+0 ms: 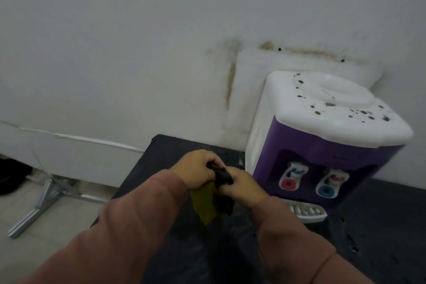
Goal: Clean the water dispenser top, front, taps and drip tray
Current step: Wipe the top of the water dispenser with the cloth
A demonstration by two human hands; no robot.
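A small water dispenser with a purple front and white top stands on a dark table against the wall at the right. Its white top is dotted with dark spots. Two taps sit in the front recess, and a white drip tray juts out below them. My left hand and my right hand both grip a cloth, yellow-green with a dark part, held above the table just left of the dispenser. Both sleeves are pinkish brown.
The dark table ends at its left edge above a tiled floor. A metal stand leg lies on the floor at the left. A dark object sits by the wall at the far left. The stained white wall is behind.
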